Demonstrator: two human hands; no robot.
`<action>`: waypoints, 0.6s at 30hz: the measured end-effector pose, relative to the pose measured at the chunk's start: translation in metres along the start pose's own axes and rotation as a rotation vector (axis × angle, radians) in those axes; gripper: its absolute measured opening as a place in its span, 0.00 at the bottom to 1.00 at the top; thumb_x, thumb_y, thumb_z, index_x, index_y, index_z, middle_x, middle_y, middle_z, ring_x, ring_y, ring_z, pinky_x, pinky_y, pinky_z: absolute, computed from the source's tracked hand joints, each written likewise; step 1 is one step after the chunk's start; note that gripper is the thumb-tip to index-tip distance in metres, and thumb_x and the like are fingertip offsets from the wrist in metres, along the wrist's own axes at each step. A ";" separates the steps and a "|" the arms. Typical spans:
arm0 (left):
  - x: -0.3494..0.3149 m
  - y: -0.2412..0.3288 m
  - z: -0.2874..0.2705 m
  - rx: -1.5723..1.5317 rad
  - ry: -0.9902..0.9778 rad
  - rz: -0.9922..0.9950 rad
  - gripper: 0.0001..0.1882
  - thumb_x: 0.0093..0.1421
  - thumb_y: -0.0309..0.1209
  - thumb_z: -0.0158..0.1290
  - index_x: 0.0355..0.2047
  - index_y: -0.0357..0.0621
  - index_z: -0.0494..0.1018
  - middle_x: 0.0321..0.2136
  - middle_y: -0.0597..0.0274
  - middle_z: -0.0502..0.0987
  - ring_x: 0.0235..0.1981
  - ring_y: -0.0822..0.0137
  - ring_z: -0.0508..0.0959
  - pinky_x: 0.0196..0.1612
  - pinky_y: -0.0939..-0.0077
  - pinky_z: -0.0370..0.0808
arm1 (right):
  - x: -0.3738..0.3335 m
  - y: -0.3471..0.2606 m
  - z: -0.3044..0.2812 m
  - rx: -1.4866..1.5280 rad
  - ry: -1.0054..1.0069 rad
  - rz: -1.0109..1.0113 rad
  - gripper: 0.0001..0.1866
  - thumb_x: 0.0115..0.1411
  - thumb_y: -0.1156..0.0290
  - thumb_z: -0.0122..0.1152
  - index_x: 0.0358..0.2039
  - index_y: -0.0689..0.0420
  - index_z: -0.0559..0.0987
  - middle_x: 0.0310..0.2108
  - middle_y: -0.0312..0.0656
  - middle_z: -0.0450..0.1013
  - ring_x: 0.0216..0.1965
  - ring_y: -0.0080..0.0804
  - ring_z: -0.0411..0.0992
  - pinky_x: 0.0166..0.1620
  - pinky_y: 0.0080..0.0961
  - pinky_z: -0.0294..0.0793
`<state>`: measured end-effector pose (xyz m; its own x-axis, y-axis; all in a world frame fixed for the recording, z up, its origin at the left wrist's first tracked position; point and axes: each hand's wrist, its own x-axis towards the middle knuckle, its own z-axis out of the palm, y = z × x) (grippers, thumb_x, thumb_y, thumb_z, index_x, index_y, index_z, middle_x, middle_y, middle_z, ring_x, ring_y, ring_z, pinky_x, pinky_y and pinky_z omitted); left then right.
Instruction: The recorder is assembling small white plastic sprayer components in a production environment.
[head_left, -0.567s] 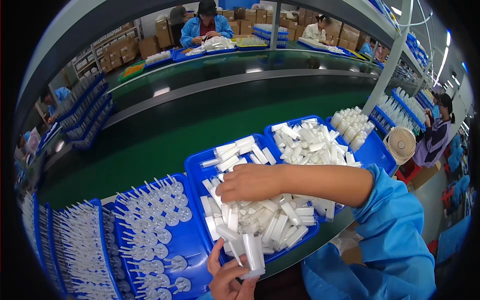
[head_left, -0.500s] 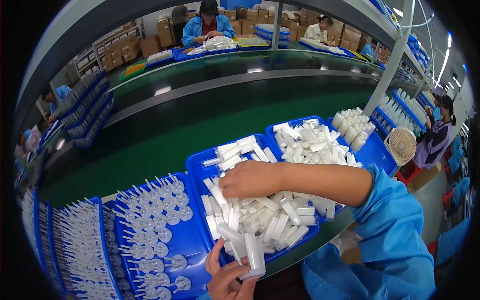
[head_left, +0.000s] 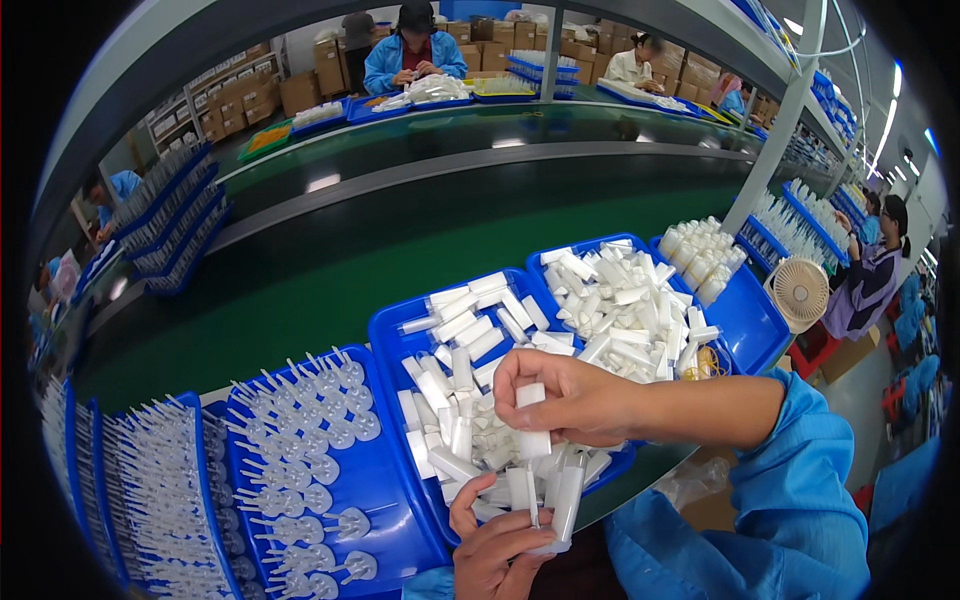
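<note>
Head: white piece (head_left: pixel 531 394) in right fingers (head_left: pixel 507 388)

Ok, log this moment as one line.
Left hand: holds pale pieces | Right hand: pinches white block | Blue tray: heaped with white pieces

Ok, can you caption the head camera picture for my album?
Left hand and right hand hold white pieces by a blue tray.
</note>
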<state>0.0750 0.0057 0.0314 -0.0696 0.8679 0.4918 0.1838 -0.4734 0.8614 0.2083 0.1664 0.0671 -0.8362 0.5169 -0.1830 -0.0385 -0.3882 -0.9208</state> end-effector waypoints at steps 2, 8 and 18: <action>0.001 0.000 0.003 -0.005 -0.004 0.020 0.05 0.49 0.24 0.56 0.28 0.43 0.74 0.26 0.59 0.76 0.33 0.61 0.74 0.57 0.51 0.52 | -0.005 0.001 0.001 0.023 -0.006 0.021 0.14 0.57 0.68 0.57 0.42 0.53 0.66 0.33 0.30 0.65 0.31 0.14 0.61 0.28 0.14 0.58; 0.000 0.001 0.005 0.016 -0.069 -0.013 0.04 0.49 0.24 0.57 0.26 0.44 0.74 0.24 0.61 0.76 0.31 0.63 0.75 0.57 0.52 0.53 | -0.019 -0.004 0.004 0.121 -0.035 0.065 0.17 0.58 0.67 0.56 0.46 0.54 0.65 0.35 0.31 0.64 0.32 0.15 0.62 0.30 0.16 0.59; 0.002 0.002 0.009 0.002 -0.081 0.007 0.03 0.49 0.25 0.57 0.26 0.44 0.74 0.25 0.60 0.77 0.31 0.62 0.75 0.57 0.52 0.53 | -0.027 -0.002 0.004 0.163 0.003 0.055 0.17 0.59 0.66 0.55 0.47 0.55 0.65 0.35 0.31 0.64 0.32 0.17 0.62 0.31 0.16 0.60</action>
<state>0.0844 0.0079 0.0328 0.0110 0.8737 0.4863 0.1860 -0.4796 0.8576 0.2292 0.1504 0.0757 -0.8378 0.4939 -0.2329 -0.0812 -0.5345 -0.8413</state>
